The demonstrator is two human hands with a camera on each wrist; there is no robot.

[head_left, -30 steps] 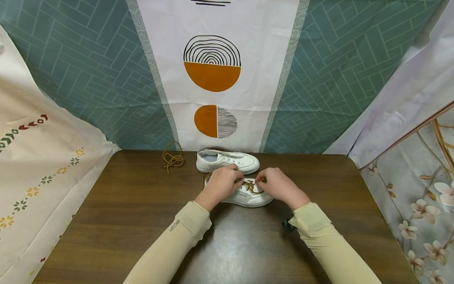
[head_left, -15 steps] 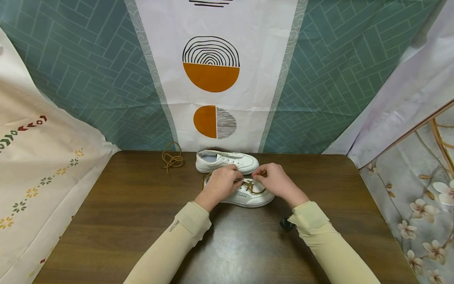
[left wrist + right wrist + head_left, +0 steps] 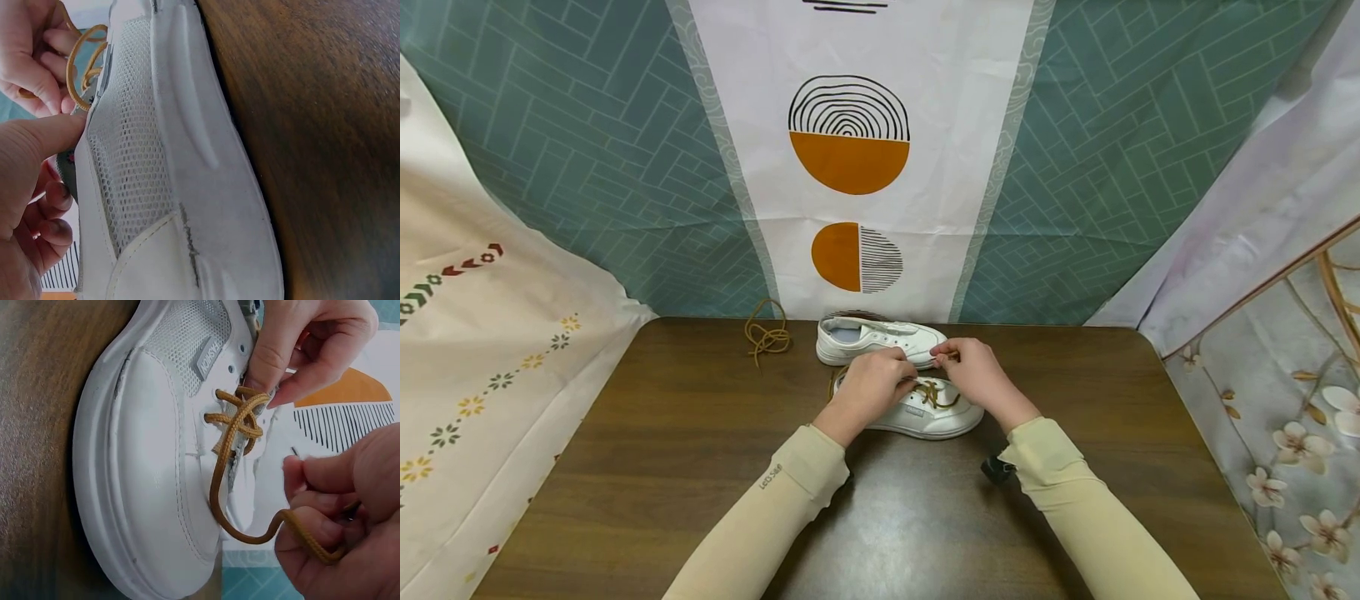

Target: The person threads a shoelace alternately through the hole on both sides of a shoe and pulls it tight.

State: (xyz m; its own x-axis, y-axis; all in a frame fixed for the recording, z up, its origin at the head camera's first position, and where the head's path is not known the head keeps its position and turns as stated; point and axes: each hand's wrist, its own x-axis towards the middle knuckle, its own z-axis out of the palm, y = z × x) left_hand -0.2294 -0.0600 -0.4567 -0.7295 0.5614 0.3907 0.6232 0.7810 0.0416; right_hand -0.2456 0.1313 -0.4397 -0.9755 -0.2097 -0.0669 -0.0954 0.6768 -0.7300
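Note:
A white sneaker (image 3: pixel 917 423) lies on its sole, toe to the right, with a brown shoelace (image 3: pixel 222 472) through its front eyelets. My left hand (image 3: pixel 867 387) pinches the sneaker's eyelet edge, thumb outside and fingers behind it, as the left wrist view shows. Over the toe side, my right hand (image 3: pixel 976 372) holds the lace: its slack runs from the eyelets into my curled fingers. The dark lace tip (image 3: pixel 295 451) pokes out between thumb and forefinger. My left fingers partly hide the upper eyelets.
Just behind stands a second white sneaker (image 3: pixel 837 352), its eyelets unlaced. Another brown shoelace (image 3: pixel 767 338) lies loosely coiled at the back left of the wooden table (image 3: pixel 685 467). A patterned cloth (image 3: pixel 1060 250) hangs along the back edge.
My right hand has moved up and slightly left, from beside the near sneaker's toe to overlap the far sneaker's toe, holding the lace. My left hand stays at the eyelet edge.

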